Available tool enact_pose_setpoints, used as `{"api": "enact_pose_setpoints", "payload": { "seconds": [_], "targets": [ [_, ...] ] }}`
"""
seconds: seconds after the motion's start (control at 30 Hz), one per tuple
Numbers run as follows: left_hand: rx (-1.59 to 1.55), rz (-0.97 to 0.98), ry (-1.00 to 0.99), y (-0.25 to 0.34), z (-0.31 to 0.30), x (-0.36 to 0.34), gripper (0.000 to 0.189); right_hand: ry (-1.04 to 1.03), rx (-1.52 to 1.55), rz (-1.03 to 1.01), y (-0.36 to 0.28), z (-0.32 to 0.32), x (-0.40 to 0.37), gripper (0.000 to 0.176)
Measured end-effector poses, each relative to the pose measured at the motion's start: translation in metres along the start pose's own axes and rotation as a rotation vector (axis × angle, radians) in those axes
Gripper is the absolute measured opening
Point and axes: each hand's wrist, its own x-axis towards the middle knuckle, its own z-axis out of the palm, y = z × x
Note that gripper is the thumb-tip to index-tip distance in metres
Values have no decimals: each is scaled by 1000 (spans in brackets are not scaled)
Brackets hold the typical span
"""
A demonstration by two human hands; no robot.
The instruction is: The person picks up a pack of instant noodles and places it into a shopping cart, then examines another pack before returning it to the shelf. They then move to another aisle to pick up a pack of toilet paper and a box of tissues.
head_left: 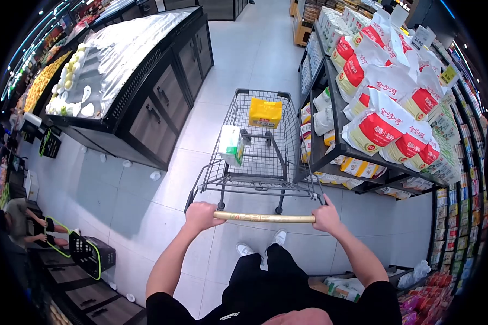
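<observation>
A wire shopping cart (230, 181) stands in front of me on the tiled floor. My left hand (202, 216) is wrapped round the left end of its gold-coloured handle bar (264, 217). Round the right end of the same bar, my right hand (326, 215) is closed too. Inside the basket, a yellow packet (265, 112) lies toward the far end. Nearer and to the left in the basket is a white and green packet (231, 145).
On the right, a dark shelf rack (322, 162) carries stacked white and red flour bags (375, 122). A produce stand (162, 97) with dark drawers is on the left. At lower left, a person (20, 223) is beside a black shopping basket (92, 255) with green trim.
</observation>
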Motion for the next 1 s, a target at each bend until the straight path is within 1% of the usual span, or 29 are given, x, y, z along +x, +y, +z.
{"api": "enact_pose_setpoints", "payload": {
  "seconds": [0.03, 0.07, 0.13, 0.23, 0.3, 0.4, 0.57, 0.73, 0.8, 1.0],
  "targets": [
    [0, 17, 34, 3, -10, 5, 43, 2, -9, 19, 3, -2, 7, 10],
    [-3, 6, 36, 1, -8, 10, 43, 7, -17, 38, 7, -5, 14, 10],
    [17, 31, 115, -4, 0, 18, 42, -20, 13, 37, 14, -13, 24, 9],
    [29, 41, 187, -14, 8, 33, 42, 37, -23, 36, 27, -13, 44, 12],
    [42, 49, 233, -21, 11, 45, 42, 30, -22, 43, 33, -14, 56, 12],
    [55, 55, 257, -29, 10, 61, 43, 8, -38, 50, 42, -21, 76, 13],
    [95, 48, 267, -41, 4, 99, 42, 85, 8, 51, 65, -26, 114, 12],
    [115, 40, 291, -56, -7, 143, 45, 162, 48, 56, 83, -46, 156, 12],
    [131, 43, 271, -64, -7, 162, 45, 144, 47, 68, 91, -50, 172, 12],
    [133, 37, 303, -87, -9, 218, 44, 168, 73, 59, 119, -67, 223, 13]
  ]
}}
